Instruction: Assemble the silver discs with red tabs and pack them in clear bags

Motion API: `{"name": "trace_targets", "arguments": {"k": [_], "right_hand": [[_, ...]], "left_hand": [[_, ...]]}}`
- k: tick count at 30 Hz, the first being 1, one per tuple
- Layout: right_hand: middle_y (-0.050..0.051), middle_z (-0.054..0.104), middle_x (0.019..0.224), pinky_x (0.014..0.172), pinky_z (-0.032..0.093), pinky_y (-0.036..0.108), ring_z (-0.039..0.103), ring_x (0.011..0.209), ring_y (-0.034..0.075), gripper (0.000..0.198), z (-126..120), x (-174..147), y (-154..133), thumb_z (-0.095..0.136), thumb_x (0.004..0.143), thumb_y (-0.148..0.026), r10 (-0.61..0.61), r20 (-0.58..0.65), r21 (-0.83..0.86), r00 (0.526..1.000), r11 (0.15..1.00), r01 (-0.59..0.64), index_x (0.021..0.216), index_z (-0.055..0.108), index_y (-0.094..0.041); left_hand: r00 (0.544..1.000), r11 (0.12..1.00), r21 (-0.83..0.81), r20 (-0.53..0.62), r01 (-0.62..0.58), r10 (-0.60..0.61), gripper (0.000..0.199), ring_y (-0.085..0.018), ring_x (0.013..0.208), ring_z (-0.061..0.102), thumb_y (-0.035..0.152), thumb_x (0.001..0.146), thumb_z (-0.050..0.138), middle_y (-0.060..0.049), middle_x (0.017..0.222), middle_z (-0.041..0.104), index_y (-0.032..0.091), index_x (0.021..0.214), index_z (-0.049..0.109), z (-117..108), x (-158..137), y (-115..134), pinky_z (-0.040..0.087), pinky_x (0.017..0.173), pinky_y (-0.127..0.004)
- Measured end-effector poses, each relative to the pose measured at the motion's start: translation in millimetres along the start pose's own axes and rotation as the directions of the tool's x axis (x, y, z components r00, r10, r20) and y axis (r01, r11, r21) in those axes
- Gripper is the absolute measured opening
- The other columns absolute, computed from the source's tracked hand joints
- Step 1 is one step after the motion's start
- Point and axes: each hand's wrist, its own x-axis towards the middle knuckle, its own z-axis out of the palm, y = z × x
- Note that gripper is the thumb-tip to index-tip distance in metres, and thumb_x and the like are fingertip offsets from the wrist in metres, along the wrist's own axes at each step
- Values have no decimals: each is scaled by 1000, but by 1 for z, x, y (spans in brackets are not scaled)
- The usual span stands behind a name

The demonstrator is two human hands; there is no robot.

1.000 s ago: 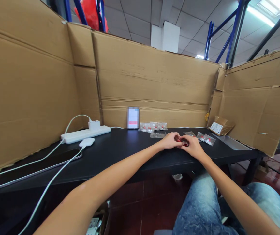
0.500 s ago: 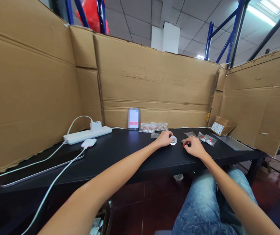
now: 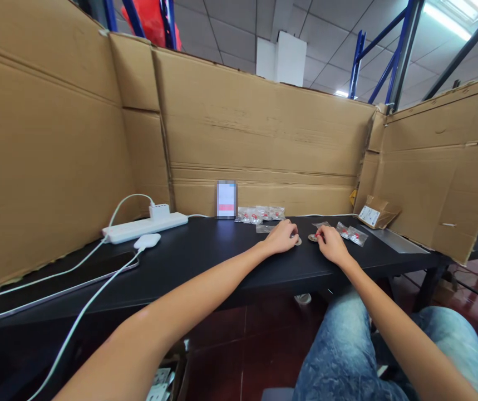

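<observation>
My left hand [image 3: 282, 236] rests low over the black table, its fingers curled closed over a small round pale disc [image 3: 299, 241]. Only the disc's edge shows past the fingertips. To the right, my right hand [image 3: 332, 244] pinches a small red piece [image 3: 318, 235], too small to name. Beside those fingertips lies another round disc [image 3: 313, 238], flat and greyish. Just behind the right hand is a clear plastic bag [image 3: 321, 225]. Small clear bags with red items [image 3: 352, 234] lie to its right. A flat clear bag [image 3: 264, 229] sits behind my left wrist.
More bagged red items [image 3: 260, 214] line the back beside an upright phone [image 3: 226, 199]. A power strip [image 3: 144, 226], white charger [image 3: 147, 241], cables and a dark tablet [image 3: 67, 283] occupy the left. An opened cardboard package [image 3: 378, 212] stands right. Cardboard walls [image 3: 264, 128] enclose the table.
The disc at my left hand has gone from facing me to lying flatter, mostly under the fingers. My right hand has shifted slightly, uncovering more of its nearby disc. The view has tilted a little.
</observation>
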Motion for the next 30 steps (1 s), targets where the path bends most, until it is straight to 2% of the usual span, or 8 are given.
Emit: {"name": "trace_targets", "arguments": {"k": [4,8,12,14,17,20,24,30], "right_hand": [[6,63,76,69,38,29,55,76,21,12,-2,-3,-9,50,83,-9,-74,103,-20,992,997,76,80,56,-19],[3,63,77,69,39,27,56,75,18,10,-7,-7,-15,52,84,-12,-204,105,159,973,970,186,83,58,-20],[2,64,75,68,41,27,58,72,17,10,-10,-8,-16,52,84,-14,-213,89,263,973,947,183,82,60,-20],[2,65,75,67,43,27,60,71,17,9,-11,-7,-17,51,85,-16,-185,93,331,978,932,145,82,59,-20],[2,67,73,64,46,26,63,67,16,8,-12,-6,-17,50,86,-20,-108,91,464,990,884,54,84,57,-20],[1,67,68,59,47,25,62,58,15,8,-14,-5,-17,50,87,-24,-9,58,553,998,833,-24,86,57,-20],[1,65,64,52,44,24,59,51,14,13,-17,-5,-17,53,86,-29,45,-1,536,999,844,-38,82,61,-18],[3,68,67,55,45,26,59,57,16,17,-22,-5,-21,55,85,-29,18,-90,429,996,903,22,81,68,-19]], "left_hand": [[998,997,27,-16,-68,68,25,-25,100,51,34,83,53,-10,97,59,16,91,67,-1,-4,8,41,91,-36],[985,986,12,40,-167,166,32,-25,103,48,42,87,49,-9,101,60,18,96,68,-3,-8,16,39,93,-38],[971,976,-19,100,-217,218,29,-25,102,49,39,88,47,-8,97,62,18,91,67,-4,-8,20,39,91,-37],[976,981,-39,96,-192,195,26,-25,99,50,39,83,54,-8,92,62,17,91,64,-3,-7,20,42,86,-35],[984,982,-112,74,-152,161,32,-24,92,52,41,75,63,-7,90,61,17,95,58,-2,-6,20,44,77,-32],[988,970,-196,20,-146,153,27,-21,87,56,28,74,61,-5,89,62,17,99,55,-4,-5,20,45,73,-29],[995,941,-325,-51,-94,82,16,-16,77,61,14,76,56,-2,81,66,16,92,58,-6,-3,23,45,70,-26],[998,884,-467,-36,36,-60,12,-14,70,65,14,74,60,-3,74,70,13,84,65,-5,1,22,46,62,-22]]}}
